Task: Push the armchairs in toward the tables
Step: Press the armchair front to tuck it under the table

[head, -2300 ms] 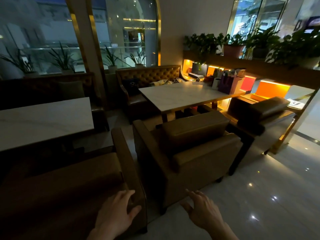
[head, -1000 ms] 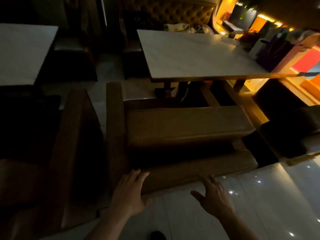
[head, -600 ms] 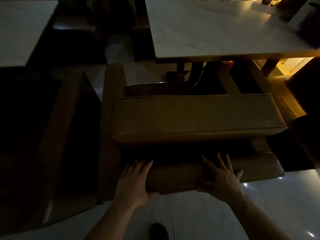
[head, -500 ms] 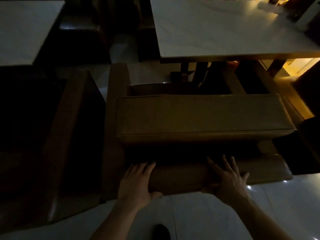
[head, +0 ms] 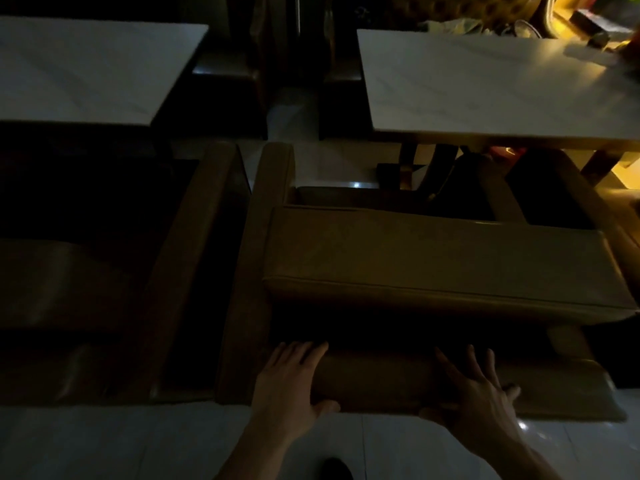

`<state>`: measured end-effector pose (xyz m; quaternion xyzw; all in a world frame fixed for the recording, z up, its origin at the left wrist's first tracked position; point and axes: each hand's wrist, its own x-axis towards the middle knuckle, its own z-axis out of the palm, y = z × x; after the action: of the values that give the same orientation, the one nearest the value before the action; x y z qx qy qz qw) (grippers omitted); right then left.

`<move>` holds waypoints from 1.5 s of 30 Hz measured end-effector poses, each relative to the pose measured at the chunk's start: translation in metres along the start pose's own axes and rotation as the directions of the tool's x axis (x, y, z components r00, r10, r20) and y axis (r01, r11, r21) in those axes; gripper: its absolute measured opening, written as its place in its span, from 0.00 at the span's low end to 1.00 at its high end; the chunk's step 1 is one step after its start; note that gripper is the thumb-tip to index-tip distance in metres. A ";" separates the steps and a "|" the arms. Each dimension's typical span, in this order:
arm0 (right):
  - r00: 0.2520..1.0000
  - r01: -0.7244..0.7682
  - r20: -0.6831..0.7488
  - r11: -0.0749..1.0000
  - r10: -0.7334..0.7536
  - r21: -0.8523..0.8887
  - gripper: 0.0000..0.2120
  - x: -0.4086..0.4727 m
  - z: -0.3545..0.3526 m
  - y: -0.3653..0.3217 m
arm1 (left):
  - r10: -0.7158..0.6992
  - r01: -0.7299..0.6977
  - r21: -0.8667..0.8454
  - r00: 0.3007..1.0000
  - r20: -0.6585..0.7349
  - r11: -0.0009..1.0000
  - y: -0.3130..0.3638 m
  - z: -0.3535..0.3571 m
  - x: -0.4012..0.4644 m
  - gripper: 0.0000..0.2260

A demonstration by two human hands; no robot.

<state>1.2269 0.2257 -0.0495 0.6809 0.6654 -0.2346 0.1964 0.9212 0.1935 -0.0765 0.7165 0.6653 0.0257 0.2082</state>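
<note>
I look down on a brown leather armchair from behind its back. It faces a white marble table at the upper right. My left hand lies on the left part of the padded top of the chair's back, fingers over the top and thumb on the rear face. My right hand grips the same padded top further right, fingers spread. A second brown armchair stands close on the left, in front of another white table.
A narrow gap of pale floor runs between the two tables. Dark seats stand on the tables' far side. Glossy light tile lies under me, with my shoe tip showing. Orange-lit clutter crowds the far right.
My hands went from hovering over the floor to resting on the top of the armchair's back. My view has since swung left, bringing the left table and second armchair into sight.
</note>
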 end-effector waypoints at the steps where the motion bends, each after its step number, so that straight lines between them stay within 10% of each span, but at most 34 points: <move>1: 1.000 0.003 0.009 1.000 -0.003 -0.005 0.56 -0.007 0.003 -0.003 | -0.005 0.005 0.006 1.000 0.004 1.000 -0.004 0.002 -0.008 0.44; 45: 0.998 0.035 -0.053 0.999 -0.036 -0.015 0.53 0.015 0.000 -0.028 | -0.009 0.008 -0.044 1.000 -0.019 0.999 -0.033 -0.004 0.012 0.46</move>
<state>1.1992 0.2393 -0.0570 0.6736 0.6841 -0.2151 0.1790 0.8901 0.2074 -0.0864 0.7085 0.6696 0.0464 0.2177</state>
